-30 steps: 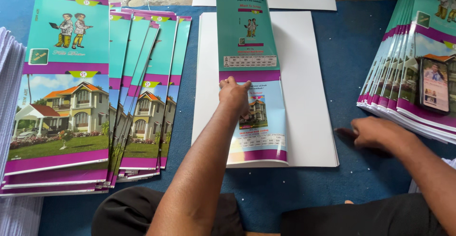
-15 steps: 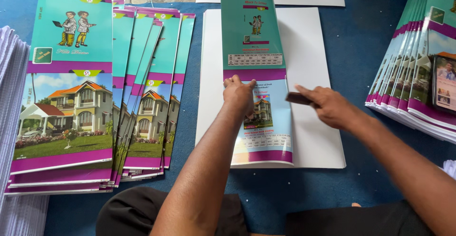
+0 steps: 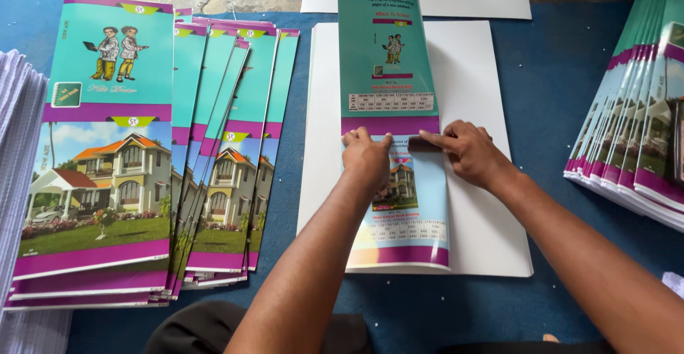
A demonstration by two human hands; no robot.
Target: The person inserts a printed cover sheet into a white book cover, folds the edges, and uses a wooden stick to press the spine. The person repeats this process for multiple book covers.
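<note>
Lying lengthwise on a stack of white sheets [image 3: 484, 183], the folded cover [image 3: 395, 133] is a long, narrow glossy strip. Its upper half is teal with a purple band at the top, a small drawing of two figures and a little table of numbers. Its lower half shows a house with a lawn under a blue sky, and it ends in another purple band. The top end curls up a little from the sheets.

The left hand [image 3: 365, 156] lies flat on the middle of the cover, fingers together, pressing it down just below the purple band in the centre. The right hand [image 3: 470, 151] is just beside it, and its fingers are pinched on a small dark flat tool [image 3: 425, 143], which lies across the same line of the cover.

The white sheets rest on a blue floor mat [image 3: 563, 76]. To the left is a fanned pile of unfolded covers [image 3: 142, 169] with the same print, and at the right edge another fanned pile [image 3: 634, 126].
</note>
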